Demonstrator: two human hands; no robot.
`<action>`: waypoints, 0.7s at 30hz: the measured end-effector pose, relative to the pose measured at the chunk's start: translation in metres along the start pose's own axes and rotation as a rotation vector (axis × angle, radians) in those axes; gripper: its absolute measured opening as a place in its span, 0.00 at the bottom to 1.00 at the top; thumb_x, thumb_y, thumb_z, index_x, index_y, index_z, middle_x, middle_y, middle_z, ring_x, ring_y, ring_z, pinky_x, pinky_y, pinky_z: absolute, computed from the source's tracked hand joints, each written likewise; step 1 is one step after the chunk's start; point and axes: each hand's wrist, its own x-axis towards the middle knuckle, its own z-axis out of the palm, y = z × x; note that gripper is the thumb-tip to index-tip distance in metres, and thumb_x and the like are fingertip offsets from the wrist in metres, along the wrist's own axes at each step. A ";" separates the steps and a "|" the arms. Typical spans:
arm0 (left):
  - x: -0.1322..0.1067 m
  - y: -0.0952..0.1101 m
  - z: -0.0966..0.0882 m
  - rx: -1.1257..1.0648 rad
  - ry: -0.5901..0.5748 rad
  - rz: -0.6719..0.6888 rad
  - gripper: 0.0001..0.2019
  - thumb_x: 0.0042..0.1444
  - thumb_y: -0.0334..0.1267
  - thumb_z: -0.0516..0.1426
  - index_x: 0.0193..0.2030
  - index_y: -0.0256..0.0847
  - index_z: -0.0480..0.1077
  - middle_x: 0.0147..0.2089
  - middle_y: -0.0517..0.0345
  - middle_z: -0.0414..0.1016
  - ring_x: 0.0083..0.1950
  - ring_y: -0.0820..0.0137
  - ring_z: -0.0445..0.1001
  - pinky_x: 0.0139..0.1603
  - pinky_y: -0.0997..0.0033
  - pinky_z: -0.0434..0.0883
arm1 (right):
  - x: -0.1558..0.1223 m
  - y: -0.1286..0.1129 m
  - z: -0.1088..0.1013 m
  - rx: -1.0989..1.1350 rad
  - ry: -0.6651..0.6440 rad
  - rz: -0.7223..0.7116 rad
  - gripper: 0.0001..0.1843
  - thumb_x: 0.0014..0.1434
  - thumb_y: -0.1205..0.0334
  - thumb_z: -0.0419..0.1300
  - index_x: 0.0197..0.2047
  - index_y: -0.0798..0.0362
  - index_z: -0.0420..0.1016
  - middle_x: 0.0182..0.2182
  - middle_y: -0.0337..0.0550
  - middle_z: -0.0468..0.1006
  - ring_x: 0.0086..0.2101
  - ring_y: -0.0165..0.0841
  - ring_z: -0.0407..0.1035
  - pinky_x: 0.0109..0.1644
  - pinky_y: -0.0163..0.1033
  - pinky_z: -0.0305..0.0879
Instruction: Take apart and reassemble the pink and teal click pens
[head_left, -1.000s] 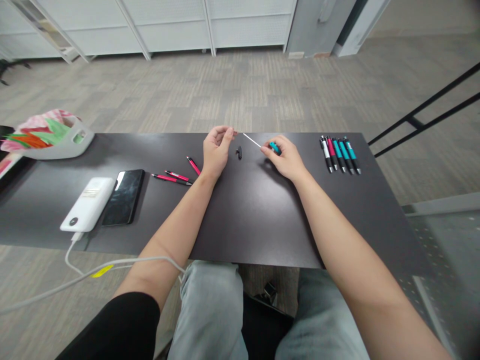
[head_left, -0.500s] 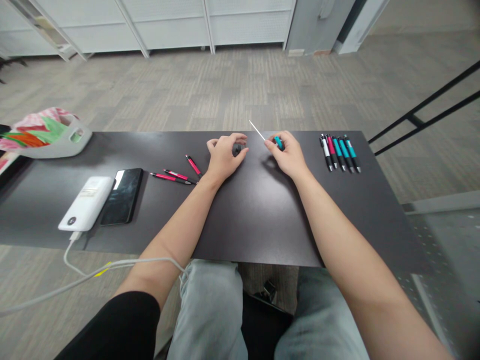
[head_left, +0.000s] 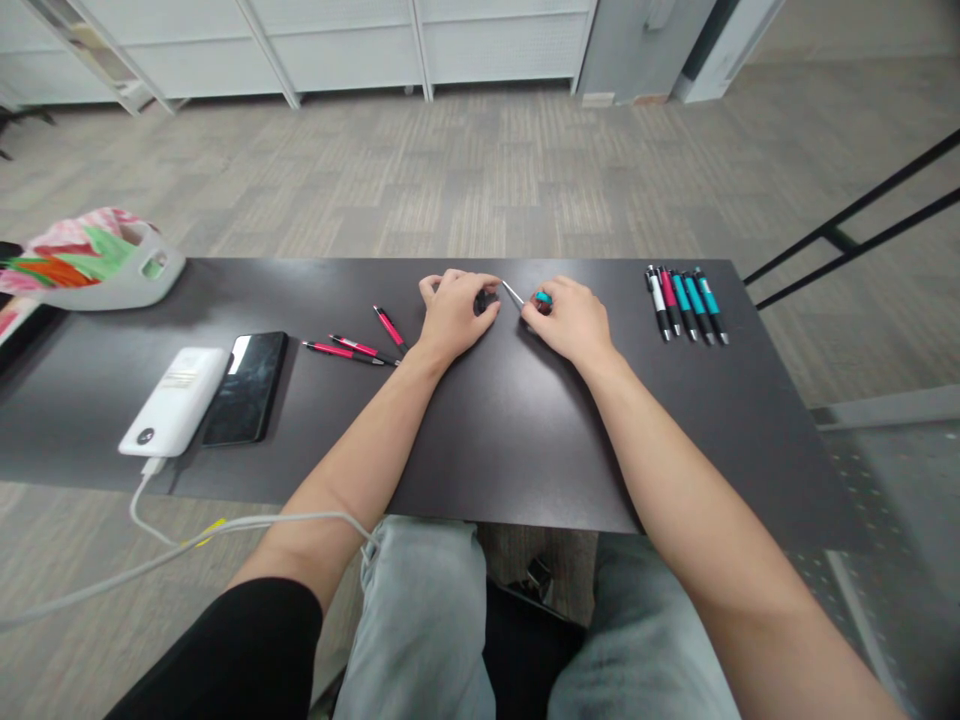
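Over the dark table, the fingers of my left hand (head_left: 451, 318) curl around a small black piece (head_left: 484, 299), mostly hidden by the hand, perhaps part of a pen. My right hand (head_left: 574, 318) pinches a thin whitish pen refill (head_left: 513, 293) between thumb and finger. A teal pen barrel piece (head_left: 544, 297) also shows in that hand. The refill's tip points up and left, close to the left fingertips; contact is unclear. Left of my left wrist lie three pink pens, one pink pen (head_left: 390, 328) nearest the hand.
Several pens stand in a row at the right, among them a white pen (head_left: 658, 303) and a teal pen (head_left: 710, 305). A phone (head_left: 247, 388) and a cabled white power bank (head_left: 175, 402) lie left. A white basket (head_left: 157, 275) occupies the table's (head_left: 517, 450) far-left corner.
My right hand has moved slightly left and tipped the refill lower, bringing its tip beside my left fingers. My left hand keeps nearly the same pose around the black piece.
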 end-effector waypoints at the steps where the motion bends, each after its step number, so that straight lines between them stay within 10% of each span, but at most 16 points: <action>1: 0.000 0.001 0.000 -0.009 0.003 -0.001 0.15 0.60 0.41 0.78 0.52 0.59 0.91 0.57 0.48 0.97 0.70 0.32 0.80 0.82 0.23 0.59 | -0.001 -0.002 -0.001 -0.011 -0.016 0.004 0.14 0.79 0.43 0.74 0.43 0.40 0.91 0.50 0.61 0.91 0.54 0.67 0.86 0.53 0.63 0.83; 21: 0.000 -0.008 0.004 0.035 0.002 0.019 0.12 0.65 0.49 0.77 0.54 0.59 0.91 0.58 0.48 0.97 0.71 0.32 0.83 0.83 0.23 0.59 | 0.002 0.009 -0.002 0.088 -0.131 -0.188 0.14 0.80 0.45 0.73 0.60 0.33 1.00 0.59 0.55 0.91 0.60 0.63 0.87 0.64 0.67 0.87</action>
